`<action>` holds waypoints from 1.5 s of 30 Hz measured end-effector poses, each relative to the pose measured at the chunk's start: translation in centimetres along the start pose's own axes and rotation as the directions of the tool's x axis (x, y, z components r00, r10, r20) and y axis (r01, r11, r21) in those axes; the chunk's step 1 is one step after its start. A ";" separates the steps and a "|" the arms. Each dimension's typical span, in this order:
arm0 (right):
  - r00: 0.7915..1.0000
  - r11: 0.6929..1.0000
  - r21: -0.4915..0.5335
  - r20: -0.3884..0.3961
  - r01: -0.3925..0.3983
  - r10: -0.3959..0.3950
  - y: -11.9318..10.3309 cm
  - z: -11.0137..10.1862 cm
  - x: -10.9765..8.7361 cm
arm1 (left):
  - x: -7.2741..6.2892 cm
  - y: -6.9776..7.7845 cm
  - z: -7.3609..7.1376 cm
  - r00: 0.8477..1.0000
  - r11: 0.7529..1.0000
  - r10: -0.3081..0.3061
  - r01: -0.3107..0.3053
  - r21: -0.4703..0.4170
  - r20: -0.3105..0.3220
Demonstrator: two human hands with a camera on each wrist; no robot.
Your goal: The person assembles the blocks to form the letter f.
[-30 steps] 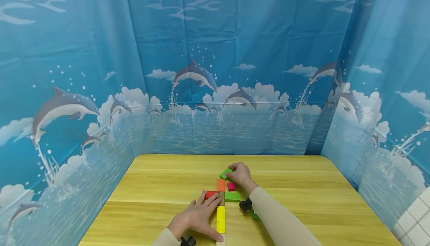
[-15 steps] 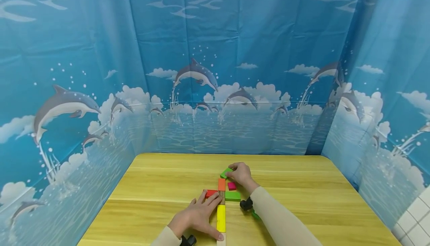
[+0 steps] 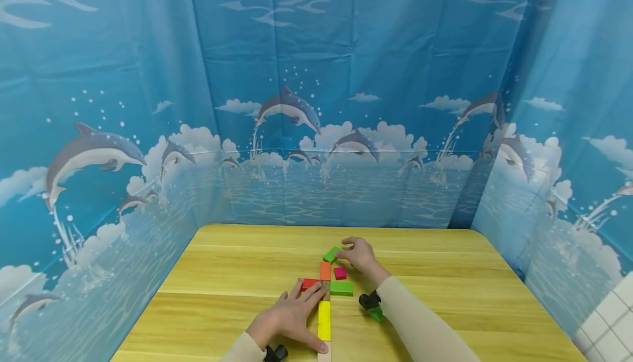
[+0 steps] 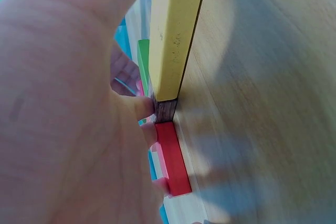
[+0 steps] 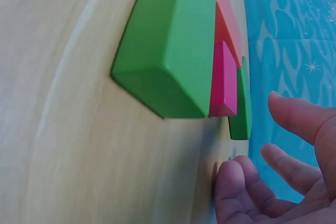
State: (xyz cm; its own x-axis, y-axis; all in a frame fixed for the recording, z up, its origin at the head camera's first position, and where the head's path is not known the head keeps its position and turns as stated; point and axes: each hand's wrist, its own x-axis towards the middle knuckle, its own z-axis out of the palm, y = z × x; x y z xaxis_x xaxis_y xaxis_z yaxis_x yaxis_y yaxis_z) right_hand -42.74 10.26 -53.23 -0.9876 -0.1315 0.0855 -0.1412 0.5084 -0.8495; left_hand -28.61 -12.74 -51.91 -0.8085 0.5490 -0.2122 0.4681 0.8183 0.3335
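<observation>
My left hand (image 3: 292, 318) lies with spread fingers over a line of wooden blocks. Its fingertips touch the red block (image 3: 309, 283) and the brown block (image 3: 326, 291), while the thumb rests on a pale block (image 3: 324, 356) at the near end. Between these runs a yellow block (image 3: 323, 321). Beyond the brown one lies an orange block (image 3: 325, 270), with a slanted green block (image 3: 331, 254) past it. Just right of that green block is my right hand (image 3: 363, 256); in the right wrist view its fingers (image 5: 296, 121) are parted and hold nothing.
A small magenta block (image 3: 340, 273) and a flat green block (image 3: 342, 288) lie right of the line. Another green block (image 3: 377, 314) is partly hidden under the right wrist's camera. A blue dolphin curtain (image 3: 316, 186) stands behind the wooden table (image 3: 222, 274).
My right hand has let go of the slanted green block and drawn slightly to the right, its fingers parting. The left hand stays in place on the blocks.
</observation>
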 end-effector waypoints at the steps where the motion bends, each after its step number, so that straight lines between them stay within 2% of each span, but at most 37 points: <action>1: 1.000 1.000 -0.001 0.005 -0.006 0.006 0.0 -0.1 -0.1 | 0.0 0.0 0.0 1.000 1.000 -0.001 0.001 0.000 0.000; 5: 1.000 0.999 -0.033 0.025 0.003 -0.003 0.1 -0.4 -0.5 | 0.0 0.0 0.0 1.000 1.000 -0.011 0.011 -0.001 0.003; 8: 0.998 0.997 -0.067 0.043 0.039 -0.036 0.1 -0.7 -0.9 | 0.0 0.0 0.0 1.000 1.000 -0.012 0.012 0.000 0.003; 13: 0.990 0.992 -0.088 0.112 0.094 -0.084 0.0 -1.2 -1.7 | -0.1 -0.1 0.0 1.000 1.000 -0.006 0.006 -0.008 -0.002; 20: 0.965 0.981 -0.099 0.221 0.166 -0.141 0.3 -1.6 -2.4 | -0.2 -0.2 0.0 1.000 1.000 -0.010 0.009 -0.015 -0.005; 29: 0.932 0.942 -0.188 0.289 0.277 -0.217 0.8 -1.6 -2.6 | -0.2 -0.1 0.0 1.000 1.000 0.003 -0.003 -0.002 -0.008; 37: 0.924 0.925 -0.225 0.303 0.306 -0.232 0.9 -1.5 -2.3 | -0.1 0.1 0.0 1.000 1.000 -0.005 0.005 0.009 -0.008; 45: 0.921 0.945 -0.162 0.319 0.283 -0.222 1.2 -1.6 -2.4 | -0.1 0.1 0.0 1.000 1.000 -0.001 0.001 0.000 -0.004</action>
State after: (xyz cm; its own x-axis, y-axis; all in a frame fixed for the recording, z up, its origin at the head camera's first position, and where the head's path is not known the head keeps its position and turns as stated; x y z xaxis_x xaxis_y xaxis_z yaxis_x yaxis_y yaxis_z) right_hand -40.67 12.57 -53.57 -0.8570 -0.5053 0.1011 -0.4244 0.5808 -0.6946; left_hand -28.49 -12.72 -51.82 -0.8106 0.5471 -0.2089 0.4670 0.8191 0.3332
